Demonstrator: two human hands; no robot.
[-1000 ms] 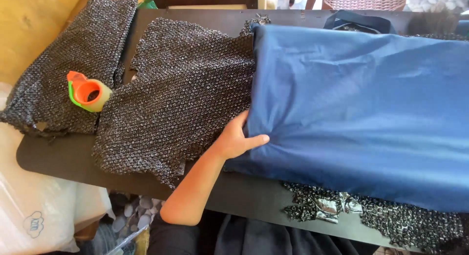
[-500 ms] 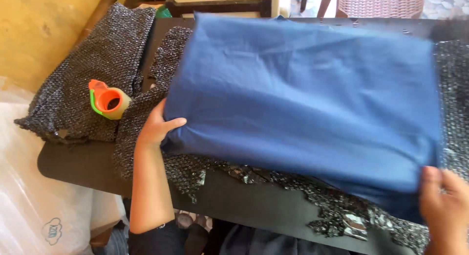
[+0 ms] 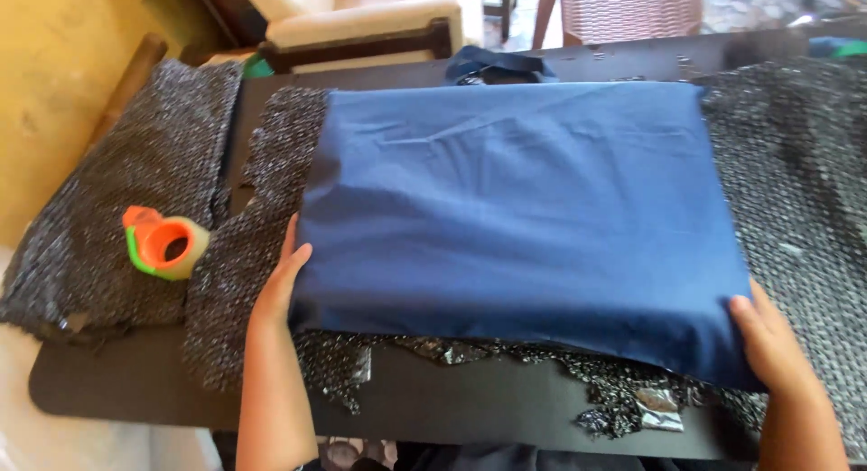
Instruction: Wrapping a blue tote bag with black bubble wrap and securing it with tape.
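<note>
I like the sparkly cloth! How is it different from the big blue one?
The smooth folded blue cloth is plain, one even colour; the speckled black-and-silver knobbly fabric looks rough and glittery. The blue cloth lies on top; the speckled fabric spreads underneath, with ragged edges. The left hand and right hand grip only the blue one. Both rest on the dark table.

Left hand (image 3: pixel 282 277) at eight o'clock, fingers curled, forearm rising from below. Right hand (image 3: pixel 769 337) at four o'clock, fingers flat, thumb tucked.

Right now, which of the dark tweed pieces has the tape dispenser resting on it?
The far-left tweed piece, lying at the table's left end. The orange-and-green tape dispenser sits on its right edge; the other tweed pieces lie under or beside the blue fabric.
</note>
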